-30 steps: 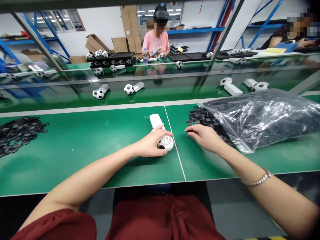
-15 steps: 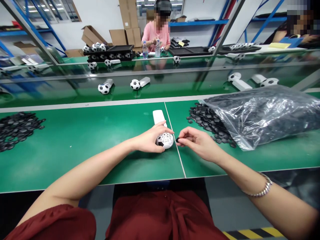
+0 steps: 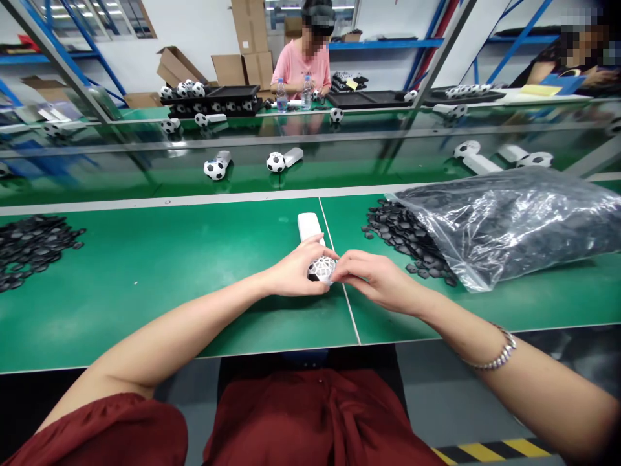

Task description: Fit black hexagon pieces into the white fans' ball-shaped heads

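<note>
My left hand (image 3: 295,265) is wrapped round a white soccer-ball-shaped piece (image 3: 321,266) with an open lattice of panels and a black patch at its lower left. A white rectangular handle (image 3: 309,226) sticks out behind it and lies on the green table. My right hand (image 3: 361,272) pinches at the right side of the ball, fingertips touching it. The small black piece between those fingertips is now hidden by them.
Black pieces lie heaped at the left (image 3: 36,249) and spill from a clear plastic bag (image 3: 514,220) at the right. Beyond a pale rail (image 3: 165,202), ball pieces (image 3: 276,162) ride a green belt. Across it, a person in pink (image 3: 303,68) sits behind black trays (image 3: 213,100).
My right hand has moved left, bringing the black piece to the ball. The ball shifted slightly right with my left hand. Near-belt balls slid right, while those on the farther strip slid left.
</note>
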A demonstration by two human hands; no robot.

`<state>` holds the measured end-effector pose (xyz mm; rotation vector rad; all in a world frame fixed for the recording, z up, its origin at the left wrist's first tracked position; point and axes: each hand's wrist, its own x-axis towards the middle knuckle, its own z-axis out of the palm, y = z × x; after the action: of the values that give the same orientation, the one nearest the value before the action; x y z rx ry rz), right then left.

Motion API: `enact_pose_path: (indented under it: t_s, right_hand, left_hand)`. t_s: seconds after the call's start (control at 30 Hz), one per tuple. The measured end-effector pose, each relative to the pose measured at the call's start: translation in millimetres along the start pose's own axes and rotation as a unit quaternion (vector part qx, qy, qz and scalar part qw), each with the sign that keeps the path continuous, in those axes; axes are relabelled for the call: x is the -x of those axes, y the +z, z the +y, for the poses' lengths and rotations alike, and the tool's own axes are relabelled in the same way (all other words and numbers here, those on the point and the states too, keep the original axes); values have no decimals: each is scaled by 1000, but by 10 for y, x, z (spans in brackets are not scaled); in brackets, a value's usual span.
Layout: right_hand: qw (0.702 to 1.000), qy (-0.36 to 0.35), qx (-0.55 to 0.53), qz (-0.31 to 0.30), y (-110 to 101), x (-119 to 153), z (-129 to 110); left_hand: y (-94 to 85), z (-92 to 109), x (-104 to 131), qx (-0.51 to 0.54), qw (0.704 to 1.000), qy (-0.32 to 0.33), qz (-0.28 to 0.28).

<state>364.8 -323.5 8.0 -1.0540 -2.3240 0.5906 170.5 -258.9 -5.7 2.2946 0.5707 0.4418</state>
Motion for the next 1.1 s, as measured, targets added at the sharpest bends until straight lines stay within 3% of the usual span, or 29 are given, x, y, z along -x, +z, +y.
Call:
enact_pose_path:
  t_s: [0.1, 0.27, 0.57, 0.63, 0.73, 0.83, 1.03, 1.1]
  right_hand:
    - [1000, -8, -15, 17, 28, -41, 29]
    - [992, 62, -91, 70, 80, -57, 106]
    - [964, 150, -206, 69, 159, -89, 268]
    - [968, 171, -161, 85, 62, -100, 417]
    - [958, 238, 63, 151, -141, -86, 706]
    - [927, 263, 241, 114, -267, -52, 919]
    - [926, 235, 285, 71, -254, -8, 961]
    - [929, 227, 284, 72, -252, 19, 947]
  left_hand:
    - [22, 31, -11, 12, 1000, -7, 16]
    - [70, 71, -19, 23, 999, -22, 43]
    - [39, 34, -47, 25, 999, -11, 24]
    - [20, 27, -47, 21, 1000, -12, 14]
    - [3, 22, -44, 18, 1000, -19, 10]
    - [-21, 10, -40, 20, 1000, -20, 2]
    - [-102, -20, 45, 33, 999, 20, -38]
    - [-94, -17, 115, 27, 1000, -1, -14]
